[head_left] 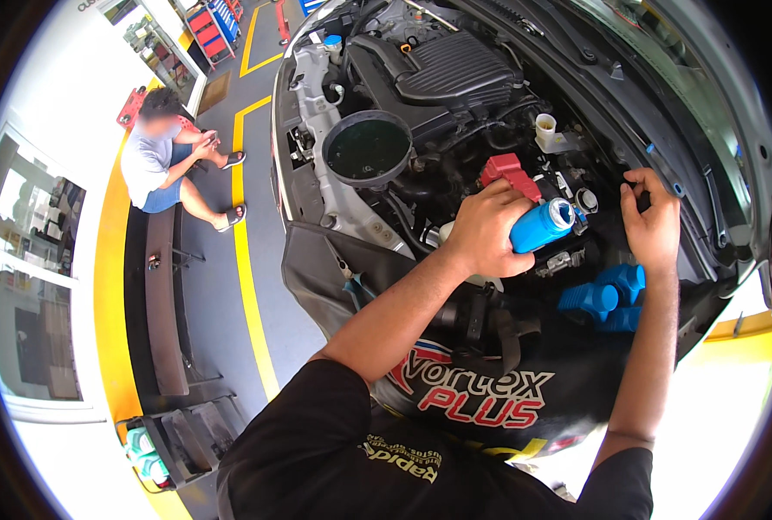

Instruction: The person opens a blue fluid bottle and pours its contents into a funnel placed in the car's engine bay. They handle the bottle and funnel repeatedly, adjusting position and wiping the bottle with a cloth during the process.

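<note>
We log: left hand (487, 230) clamped round blue bottle (541, 224), held level, open mouth right, over the engine bay | right hand (654, 224) fingers curled on bay edge, likely bracing | black funnel (368, 150) upright far-left | more blue bottles (603, 296) near-right on cover.
</note>
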### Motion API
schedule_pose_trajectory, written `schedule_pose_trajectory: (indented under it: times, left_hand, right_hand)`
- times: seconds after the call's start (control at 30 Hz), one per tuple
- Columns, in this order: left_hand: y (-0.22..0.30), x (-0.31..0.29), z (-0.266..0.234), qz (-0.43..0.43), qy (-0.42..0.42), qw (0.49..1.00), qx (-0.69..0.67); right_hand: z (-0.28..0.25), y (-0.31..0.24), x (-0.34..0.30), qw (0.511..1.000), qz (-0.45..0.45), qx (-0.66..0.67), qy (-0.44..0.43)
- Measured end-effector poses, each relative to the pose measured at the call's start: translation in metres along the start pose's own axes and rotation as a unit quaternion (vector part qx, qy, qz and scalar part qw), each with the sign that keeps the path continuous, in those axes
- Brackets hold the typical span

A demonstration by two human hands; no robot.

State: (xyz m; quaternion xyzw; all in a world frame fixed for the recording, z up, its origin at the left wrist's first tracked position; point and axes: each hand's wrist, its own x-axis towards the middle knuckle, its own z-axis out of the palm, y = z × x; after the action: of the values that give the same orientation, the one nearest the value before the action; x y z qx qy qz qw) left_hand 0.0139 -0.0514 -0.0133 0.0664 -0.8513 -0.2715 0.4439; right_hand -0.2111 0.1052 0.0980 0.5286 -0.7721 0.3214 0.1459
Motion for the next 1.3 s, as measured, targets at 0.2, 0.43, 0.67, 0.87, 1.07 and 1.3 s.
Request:
schedule_pose_trajectory:
  times: [0.2, 0.43, 0.67, 0.87, 1.07, 1.3]
  left_hand:
    - [-0.002, -0.001, -0.002, -0.013, -0.025, 1.0, 0.014]
    - [-0.002, 0.0, -0.006, -0.005, -0.022, 0.999, 0.03]
    - [-0.001, -0.002, -0.004, -0.012, -0.036, 0.999, 0.02]
    - [-0.002, -0.001, -0.004, -0.011, -0.033, 0.999, 0.03]
    - [-0.003, -0.001, -0.003, -0.008, -0.029, 0.999, 0.026]
    - [-0.002, -0.001, -0.006, -0.014, -0.043, 0.999, 0.026]
  right_hand:
    - [-0.006, -0.014, -0.002, 1.0, 0.018, 0.012, -0.019]
    - [-0.011, -0.013, -0.004, 1.0, 0.003, 0.025, -0.011]
    - [-0.014, -0.012, -0.004, 1.0, 0.004, 0.019, -0.017]
    - [-0.013, -0.012, -0.004, 0.999, 0.008, 0.019, -0.03]
    - [-0.011, -0.009, -0.004, 0.999, 0.006, 0.02, -0.037]
    - [-0.011, -0.011, -0.004, 0.999, 0.016, 0.008, -0.05]
